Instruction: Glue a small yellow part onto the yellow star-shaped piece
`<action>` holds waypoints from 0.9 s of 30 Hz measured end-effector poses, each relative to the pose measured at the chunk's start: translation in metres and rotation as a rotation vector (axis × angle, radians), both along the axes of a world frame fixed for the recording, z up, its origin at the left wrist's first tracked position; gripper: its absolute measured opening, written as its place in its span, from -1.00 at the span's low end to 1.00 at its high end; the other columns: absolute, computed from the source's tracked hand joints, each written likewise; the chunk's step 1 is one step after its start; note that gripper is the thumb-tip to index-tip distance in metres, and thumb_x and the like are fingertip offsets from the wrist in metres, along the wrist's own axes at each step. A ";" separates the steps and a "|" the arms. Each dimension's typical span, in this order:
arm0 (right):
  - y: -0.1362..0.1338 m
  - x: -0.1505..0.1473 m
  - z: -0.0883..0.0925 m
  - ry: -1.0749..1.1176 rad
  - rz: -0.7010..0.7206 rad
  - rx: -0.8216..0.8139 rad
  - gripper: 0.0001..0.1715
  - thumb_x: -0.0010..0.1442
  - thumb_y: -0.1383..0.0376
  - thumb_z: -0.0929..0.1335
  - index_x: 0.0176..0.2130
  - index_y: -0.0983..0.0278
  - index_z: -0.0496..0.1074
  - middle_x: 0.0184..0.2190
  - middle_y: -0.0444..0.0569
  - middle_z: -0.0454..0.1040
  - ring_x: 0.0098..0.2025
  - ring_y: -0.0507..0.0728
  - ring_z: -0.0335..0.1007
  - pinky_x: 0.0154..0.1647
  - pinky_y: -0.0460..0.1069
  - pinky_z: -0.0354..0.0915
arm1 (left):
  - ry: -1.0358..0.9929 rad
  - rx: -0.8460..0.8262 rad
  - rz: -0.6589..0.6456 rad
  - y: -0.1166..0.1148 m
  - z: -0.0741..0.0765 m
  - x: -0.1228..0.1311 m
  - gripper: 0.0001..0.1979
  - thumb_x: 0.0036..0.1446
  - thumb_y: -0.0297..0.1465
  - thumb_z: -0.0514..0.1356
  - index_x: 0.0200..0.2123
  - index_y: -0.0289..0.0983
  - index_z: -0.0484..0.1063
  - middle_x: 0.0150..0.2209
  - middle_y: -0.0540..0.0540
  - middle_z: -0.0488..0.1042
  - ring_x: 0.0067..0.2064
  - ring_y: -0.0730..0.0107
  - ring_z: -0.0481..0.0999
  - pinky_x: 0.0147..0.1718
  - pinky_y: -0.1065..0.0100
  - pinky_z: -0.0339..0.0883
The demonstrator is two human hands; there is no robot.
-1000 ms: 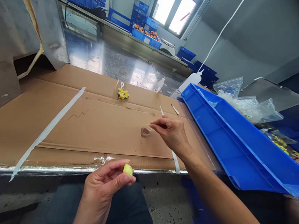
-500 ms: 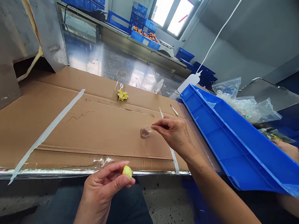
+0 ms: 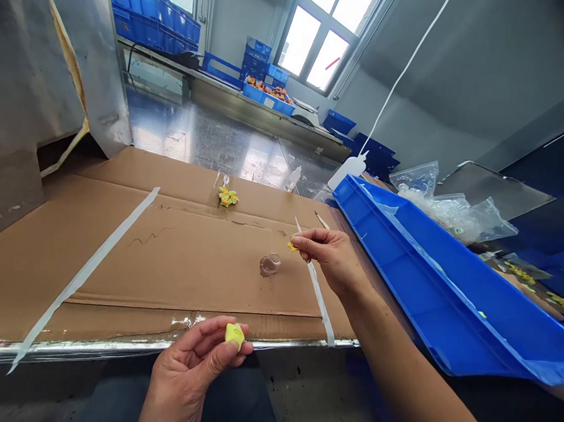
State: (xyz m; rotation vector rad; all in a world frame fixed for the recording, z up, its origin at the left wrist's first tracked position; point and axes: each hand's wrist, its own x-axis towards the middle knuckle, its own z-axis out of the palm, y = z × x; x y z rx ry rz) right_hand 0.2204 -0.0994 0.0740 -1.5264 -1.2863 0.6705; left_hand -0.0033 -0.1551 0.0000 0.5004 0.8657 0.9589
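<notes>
Left grip (image 3: 189,373), right grip (image 3: 329,259) pinching yellow pieces (image 3: 234,334)

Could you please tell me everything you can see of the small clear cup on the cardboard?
The small clear cup is short, round and see-through, plastic or glass by its look, with a brownish content or residue at its base. It stands upright on the brown cardboard, just left of the right hand, which does not touch it.
</notes>
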 end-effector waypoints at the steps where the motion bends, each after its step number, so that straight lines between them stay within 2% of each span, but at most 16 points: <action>1: 0.001 0.000 -0.001 0.017 -0.001 -0.003 -0.76 -0.05 0.18 0.48 -0.49 0.34 0.55 -0.61 -0.09 0.39 -0.58 0.00 0.18 -0.56 -0.09 0.19 | -0.001 -0.002 0.004 0.000 0.000 0.000 -0.72 -0.20 -0.33 0.43 -0.35 -0.29 0.57 -0.33 -0.17 0.65 -0.36 0.28 0.61 -0.35 0.42 0.46; 12: 0.005 0.000 -0.017 0.051 -0.015 -0.049 -0.79 -0.09 0.22 0.50 -0.49 0.34 0.55 -0.64 -0.11 0.38 -0.58 0.01 0.18 -0.56 -0.09 0.12 | -0.036 0.002 -0.029 0.001 -0.004 -0.001 -0.75 -0.17 -0.34 0.42 -0.36 -0.30 0.57 -0.33 -0.16 0.65 -0.35 0.28 0.61 -0.33 0.44 0.46; 20: 0.007 0.010 -0.021 0.093 0.034 -0.132 -0.69 -0.10 0.13 0.50 -0.51 0.36 0.53 -0.63 -0.10 0.35 -0.59 -0.01 0.14 -0.57 -0.11 0.09 | -0.062 -0.004 -0.036 0.001 -0.005 -0.001 -0.75 -0.17 -0.34 0.42 -0.36 -0.30 0.57 -0.35 -0.16 0.65 -0.36 0.27 0.61 -0.34 0.43 0.45; 27: 0.006 0.002 -0.019 -0.061 0.024 -0.133 -0.72 -0.06 0.16 0.47 -0.48 0.36 0.54 -0.62 -0.11 0.36 -0.57 0.00 0.16 -0.53 -0.10 0.12 | -0.074 0.026 -0.022 0.001 -0.007 0.000 -0.77 -0.21 -0.37 0.44 -0.39 -0.28 0.59 -0.44 -0.10 0.63 -0.39 0.31 0.60 -0.35 0.45 0.44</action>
